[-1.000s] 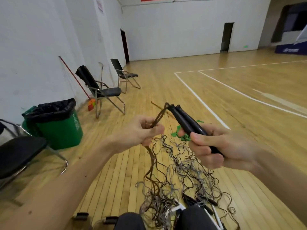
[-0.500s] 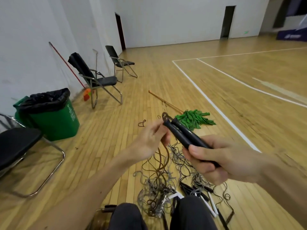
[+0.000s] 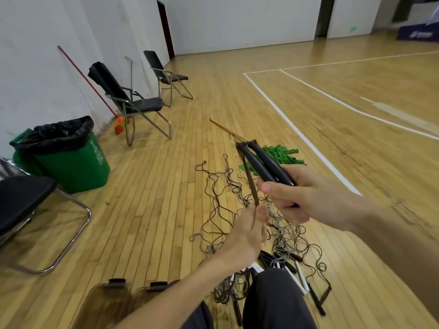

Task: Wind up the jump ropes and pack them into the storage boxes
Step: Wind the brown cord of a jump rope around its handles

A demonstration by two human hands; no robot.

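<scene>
Head view: the right hand [image 3: 306, 200] is gripping the pair of black handles [image 3: 263, 162] side by side, its fingers wrapped fully round their lower halves and the thumb lying across the top. The free ends are pointing up and away from the person. The left hand [image 3: 247, 233] is now sitting below and just beside the right, its grip narrowed to a thumb-and-fingertip pinch on the brown cord [image 3: 251, 186]. The cord is running taut from the handle tips down to that pinch.

Half a second ago the left hand was up at the handle tips. A second ago it was out to the left at about handle height, with the cord hanging slack beneath it. Sliding down the cord has pulled a straight length out of the tangle of ropes [image 3: 285, 233] lying on the floor [image 3: 166, 186] in front of the knees. I judge this to be the start of a wrap, with the winding barely begun.

The camera is also tilting lower than before, so two translucent brown storage boxes [image 3: 107, 302] are now showing at the bottom left. They are standing well apart from the held rope, and what is inside them cannot be made out.
</scene>
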